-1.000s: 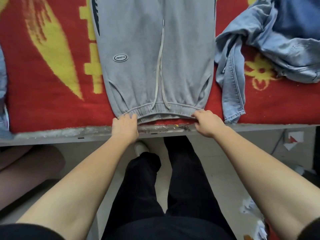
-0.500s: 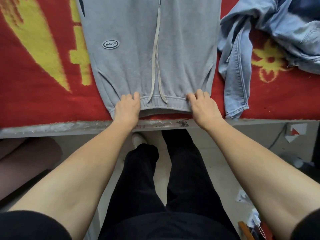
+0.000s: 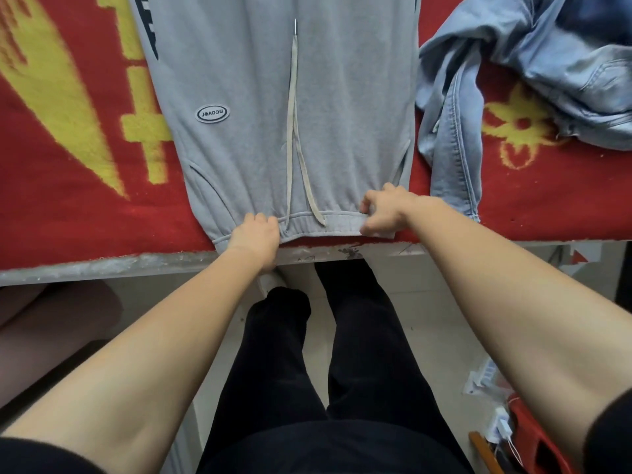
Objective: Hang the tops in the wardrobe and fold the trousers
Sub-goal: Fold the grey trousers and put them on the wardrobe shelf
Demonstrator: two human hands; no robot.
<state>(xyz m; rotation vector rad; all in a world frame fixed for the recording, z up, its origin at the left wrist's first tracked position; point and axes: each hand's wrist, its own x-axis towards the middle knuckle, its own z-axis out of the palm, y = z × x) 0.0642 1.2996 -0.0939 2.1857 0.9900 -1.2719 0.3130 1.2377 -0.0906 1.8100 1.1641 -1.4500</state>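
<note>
Grey trousers (image 3: 260, 97), far end beyond view

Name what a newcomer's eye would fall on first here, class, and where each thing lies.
The grey sweatpants spread flat in the middle of a red and yellow blanket strike first. At the near edge the left hand and right hand hold their waistband, either side of the drawstring. A crumpled denim garment lies at upper right.
</note>
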